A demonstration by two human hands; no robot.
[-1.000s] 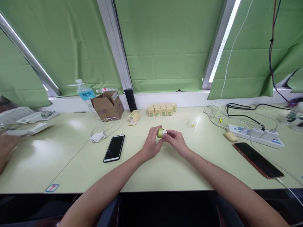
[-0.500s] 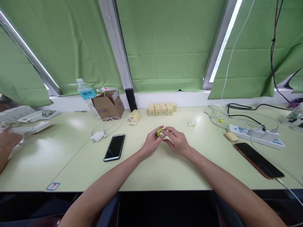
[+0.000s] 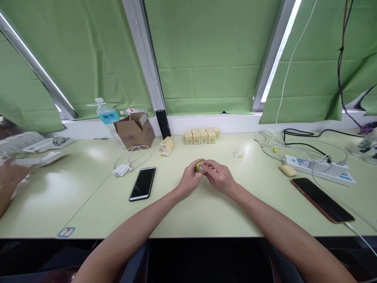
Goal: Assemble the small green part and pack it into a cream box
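Observation:
A small round green object with a whitish part is held between my two hands above the middle of the table. The fingers of my left hand are closed around its left side. My right hand pinches at its right side, thumb and fingertips together on the whitish part. Fingers cover much of it, so its exact kind is unclear. Beyond my hands stands a row of several small cream boxes with green labels. An opened cream box lies to their left. Off to the right sits a small clear container with yellowish bits.
A phone lies left of my hands, near a white charger and a brown carton. Rightward are a power strip, cables and another phone. Another person's hand works at the far left.
My right fingers have moved in closer over the green object, covering more of its whitish part. The green object has turned slightly. Items on the table stay in place.

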